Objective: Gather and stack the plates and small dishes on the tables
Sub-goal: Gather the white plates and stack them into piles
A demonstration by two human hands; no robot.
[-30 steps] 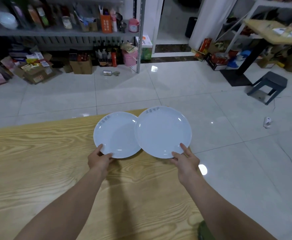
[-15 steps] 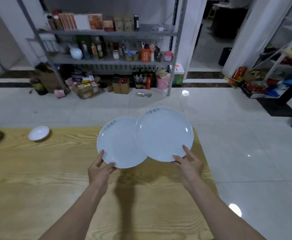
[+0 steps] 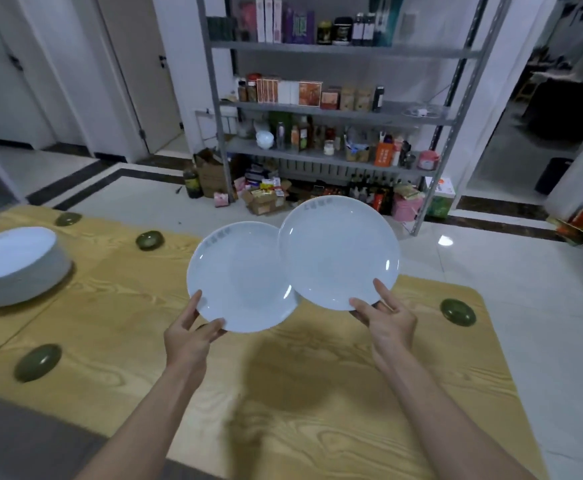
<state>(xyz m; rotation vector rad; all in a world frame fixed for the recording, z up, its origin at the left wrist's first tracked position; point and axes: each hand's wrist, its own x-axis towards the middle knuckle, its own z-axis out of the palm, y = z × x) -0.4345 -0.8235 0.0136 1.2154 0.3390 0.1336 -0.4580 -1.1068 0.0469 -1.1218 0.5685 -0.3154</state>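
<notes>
While both plates are held above the wooden table (image 3: 317,410), the left hand (image 3: 189,336) is clamped on the near rim of the left plate (image 3: 241,277), thumb on top. The right hand (image 3: 387,320) pinches the near rim of the right plate (image 3: 338,252), whose edge overlaps the left plate at its 2 o'clock side. A stack of white plates (image 3: 16,265) stands on the table at 9 o'clock, well apart. Small green dishes (image 3: 149,240) lie loose on the table at 3, 8, 10 and 11 o'clock of the held pair. At 12 o'clock, beyond the table, stands a stocked metal shelf (image 3: 335,109), with cardboard boxes (image 3: 265,199) on the floor at its foot.
</notes>
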